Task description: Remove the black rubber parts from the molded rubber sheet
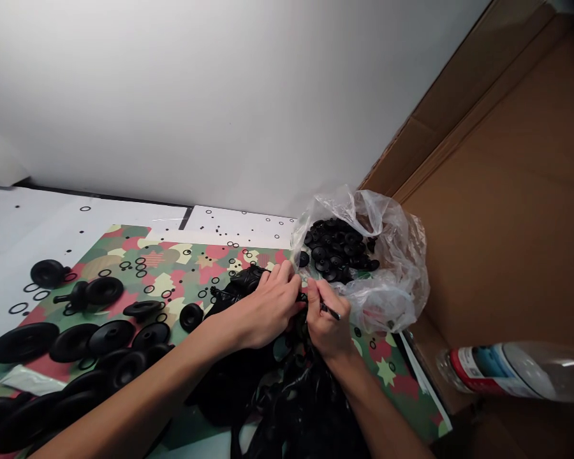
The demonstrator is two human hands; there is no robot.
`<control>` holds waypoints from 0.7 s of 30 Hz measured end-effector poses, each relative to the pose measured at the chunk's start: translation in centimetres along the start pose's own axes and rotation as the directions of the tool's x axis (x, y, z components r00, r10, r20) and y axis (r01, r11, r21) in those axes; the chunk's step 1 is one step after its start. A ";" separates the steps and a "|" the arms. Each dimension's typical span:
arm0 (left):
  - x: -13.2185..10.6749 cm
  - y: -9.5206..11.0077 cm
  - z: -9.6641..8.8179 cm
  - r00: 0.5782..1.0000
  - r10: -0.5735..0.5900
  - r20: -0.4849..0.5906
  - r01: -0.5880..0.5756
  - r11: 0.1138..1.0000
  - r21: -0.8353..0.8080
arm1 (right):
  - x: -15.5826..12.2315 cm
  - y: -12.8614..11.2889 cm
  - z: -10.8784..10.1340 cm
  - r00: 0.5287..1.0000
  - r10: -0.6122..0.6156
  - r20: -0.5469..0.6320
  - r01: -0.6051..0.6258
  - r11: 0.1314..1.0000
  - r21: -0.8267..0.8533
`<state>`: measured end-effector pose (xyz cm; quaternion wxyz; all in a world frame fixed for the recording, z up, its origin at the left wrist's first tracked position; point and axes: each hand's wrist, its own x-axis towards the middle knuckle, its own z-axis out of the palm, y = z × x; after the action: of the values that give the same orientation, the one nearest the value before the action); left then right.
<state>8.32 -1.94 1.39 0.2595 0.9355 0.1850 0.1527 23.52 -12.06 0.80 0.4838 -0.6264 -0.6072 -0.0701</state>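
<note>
My left hand [268,306] is curled over a black rubber piece [242,284] at the top of a heap of black rubber parts [287,395]. Its fingertips pinch a small part next to my right hand. My right hand [329,322] is closed around a thin dark pointed tool [330,311], its tip meeting the spot under my left fingers. Both hands work just in front of a clear plastic bag [392,268] that holds several small black round parts [337,248].
Several black rubber discs and cups [95,338] lie at the left on a camouflage-patterned mat [172,268], with small black O-rings [138,264] scattered over mat and white table. A cardboard box wall [507,210] stands right. A plastic bottle [511,373] lies on its side.
</note>
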 end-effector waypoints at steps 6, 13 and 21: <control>0.1 0.4 -0.1 1.000 -0.002 -0.031 0.002 1.000 0.009 | 0.4 0.2 -0.3 0.995 -0.041 -0.086 0.039 0.999 -0.028; 0.3 0.9 -0.6 0.997 -0.054 -0.061 0.050 0.997 -0.062 | 0.1 0.0 -0.7 0.986 -0.076 -0.148 0.071 0.997 -0.044; 0.7 1.8 -1.6 0.997 -0.080 -0.011 0.080 0.996 -0.026 | -0.1 0.3 -1.0 0.987 -0.018 -0.161 0.013 0.999 -0.032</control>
<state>8.78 -2.40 3.74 0.2761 0.9231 0.2218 0.1500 24.28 -12.76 1.14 0.5211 -0.6214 -0.5697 -0.1336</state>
